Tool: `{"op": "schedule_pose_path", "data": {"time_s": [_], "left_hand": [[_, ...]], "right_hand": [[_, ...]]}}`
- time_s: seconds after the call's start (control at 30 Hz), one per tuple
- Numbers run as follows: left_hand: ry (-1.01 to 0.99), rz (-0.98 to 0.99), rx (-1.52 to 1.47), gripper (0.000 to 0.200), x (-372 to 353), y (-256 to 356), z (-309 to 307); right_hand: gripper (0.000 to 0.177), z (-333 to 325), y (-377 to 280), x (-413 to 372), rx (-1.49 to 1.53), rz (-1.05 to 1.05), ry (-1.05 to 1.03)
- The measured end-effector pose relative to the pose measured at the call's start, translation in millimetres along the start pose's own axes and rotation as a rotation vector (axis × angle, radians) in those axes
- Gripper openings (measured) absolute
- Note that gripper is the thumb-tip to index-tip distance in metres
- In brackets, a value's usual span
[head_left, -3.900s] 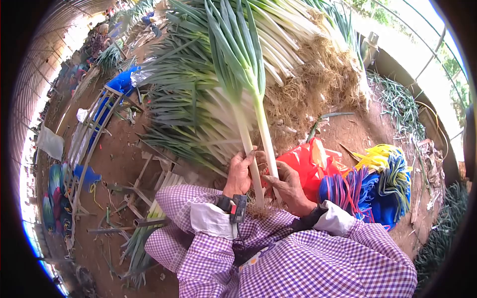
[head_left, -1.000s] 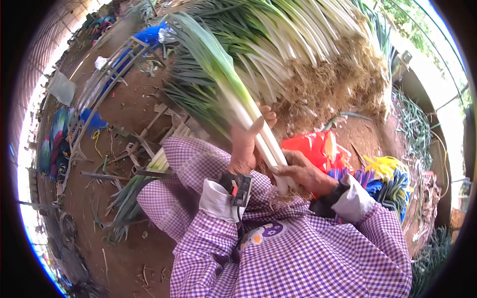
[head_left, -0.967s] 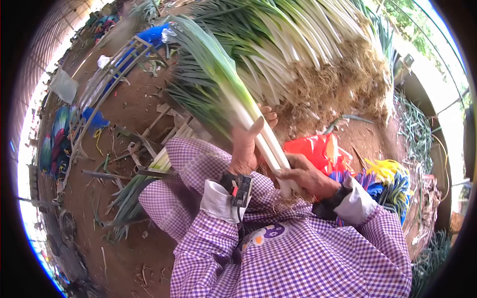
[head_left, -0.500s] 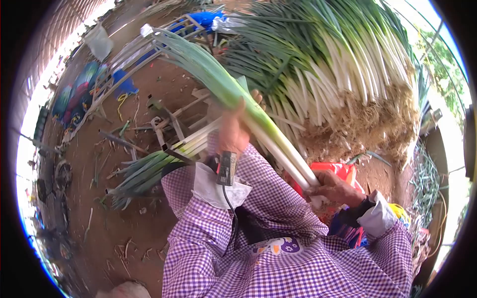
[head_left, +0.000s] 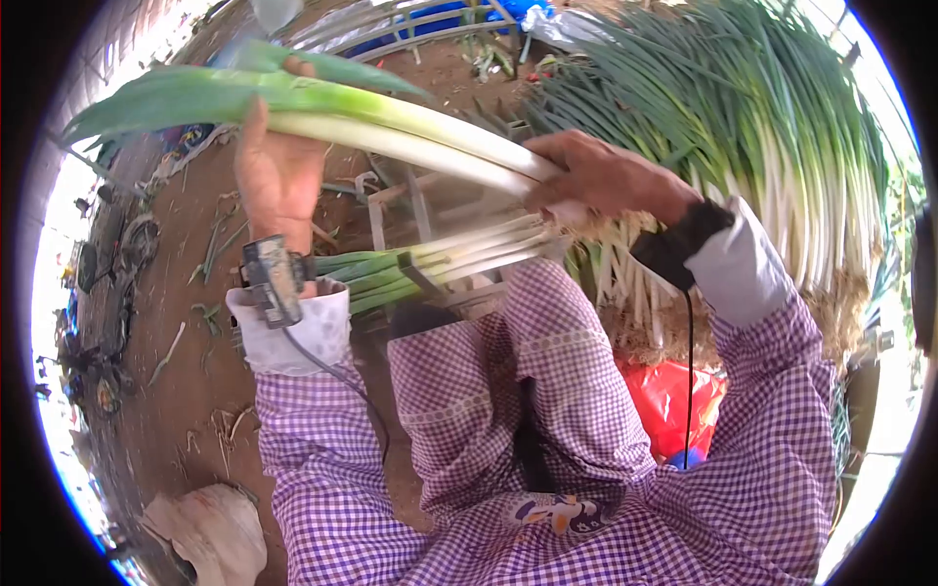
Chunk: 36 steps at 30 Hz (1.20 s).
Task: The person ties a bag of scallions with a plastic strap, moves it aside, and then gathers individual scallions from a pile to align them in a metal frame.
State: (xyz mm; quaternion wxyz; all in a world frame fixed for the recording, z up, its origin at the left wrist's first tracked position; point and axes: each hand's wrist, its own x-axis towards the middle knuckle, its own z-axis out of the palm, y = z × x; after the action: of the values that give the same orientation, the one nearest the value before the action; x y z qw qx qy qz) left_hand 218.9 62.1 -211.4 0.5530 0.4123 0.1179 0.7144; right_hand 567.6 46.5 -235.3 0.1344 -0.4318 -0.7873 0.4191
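Left hand (head_left: 281, 181) and right hand (head_left: 614, 181) hold two leeks (head_left: 405, 146) (side by side)

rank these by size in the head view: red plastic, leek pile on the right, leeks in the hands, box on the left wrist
1. Leek pile
2. Held leeks
3. Red plastic
4. Wrist box

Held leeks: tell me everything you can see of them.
At least two long stalks, the leeks are white and smooth-looking toward the base, shading into green leaves. They slant across the view, leaves at left, bases lower at right. The left hand supports them near the leaves, thumb in front; the right hand grips the white bases, hiding much of the root ends.
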Motion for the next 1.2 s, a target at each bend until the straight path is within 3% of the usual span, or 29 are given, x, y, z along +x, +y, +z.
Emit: {"op": "schedule_pose_path", "data": {"time_s": [0.1,0.2,0.3,0.33,0.43,0.5,0.57,0.6,0.67,0.77,0.87,0.97,1.07,1.1,1.2], "left_hand": [[0.071,0.035,0.018,0.061,-7,18,-66],[0.265,-0.052,-0.091,0.054,-44,-6,-133],[0.528,-0.204,-0.269,0.040,-86,-66,-214],[0.591,-0.259,-0.276,0.043,-99,-89,-230],[0.738,-0.368,-0.393,0.034,-135,-166,-289],[0.825,-0.402,-0.391,0.031,-141,-198,-283],[0.855,-0.435,-0.450,0.026,-141,-217,-281],[0.877,-0.461,-0.459,0.025,-137,-218,-273],[0.993,-0.506,-0.296,0.023,-136,-225,-269],[0.971,-0.570,-0.260,0.023,-137,-223,-272],[0.964,-0.731,-0.271,0.025,-126,-203,-263],[0.908,-0.691,-0.231,0.025,-128,-194,-249],[0.979,-0.475,-0.048,0.023,-134,-207,-243],[0.932,-0.460,-0.028,0.023,-132,-211,-242],[0.726,-0.460,0.117,0.022,-131,-221,-261]], "right_hand": [[0.056,20,15,79,-0.189,-0.245,0.092],[0.053,43,51,153,0.076,-0.186,-0.273],[0.043,71,106,198,-0.091,-0.134,-0.361],[0.039,77,120,208,-0.177,-0.113,-0.406],[0.037,94,196,237,-0.187,-0.006,-0.564],[0.034,96,212,232,-0.262,0.065,-0.516],[0.054,89,234,227,-0.352,-0.020,-0.490],[0.054,99,270,238,-0.283,0.036,-0.533],[0.049,98,261,235,-0.229,0.217,-0.559],[0.044,97,246,224,-0.239,0.323,-0.402],[0.043,93,242,227,-0.098,0.311,-0.523],[0.038,94,257,230,-0.037,0.257,-0.542],[0.035,96,262,223,-0.036,0.214,-0.442],[0.038,90,248,225,-0.026,0.204,-0.517],[0.040,87,242,219,-0.083,0.196,-0.411]]}}
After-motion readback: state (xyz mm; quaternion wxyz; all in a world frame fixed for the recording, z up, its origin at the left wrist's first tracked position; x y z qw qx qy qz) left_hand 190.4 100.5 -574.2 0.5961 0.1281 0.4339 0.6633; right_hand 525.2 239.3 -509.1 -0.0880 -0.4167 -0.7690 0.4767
